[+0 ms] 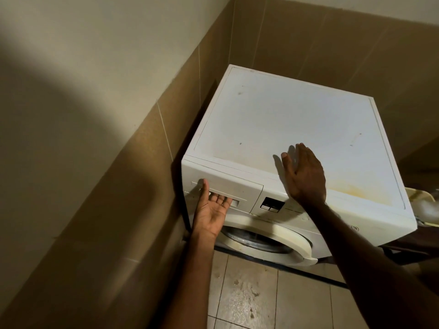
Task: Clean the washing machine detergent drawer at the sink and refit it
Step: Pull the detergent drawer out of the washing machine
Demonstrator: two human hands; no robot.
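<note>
A white front-loading washing machine [280, 119] stands in the corner of a tiled room. Its detergent drawer [237, 186] sits flush in the upper left of the front panel. My left hand [210, 210] is palm up, with the fingertips hooked into the drawer's handle recess and the thumb against the panel. My right hand [303, 173] lies flat with spread fingers on the front edge of the machine's top. The round door [263, 236] below the panel is partly hidden by my left forearm.
Brown wall tiles close in on the machine's left and back. A small display and buttons [272, 204] sit right of the drawer. The floor [256, 293] in front is stained tile. A pale object [425, 205] shows at the right edge. No sink is in view.
</note>
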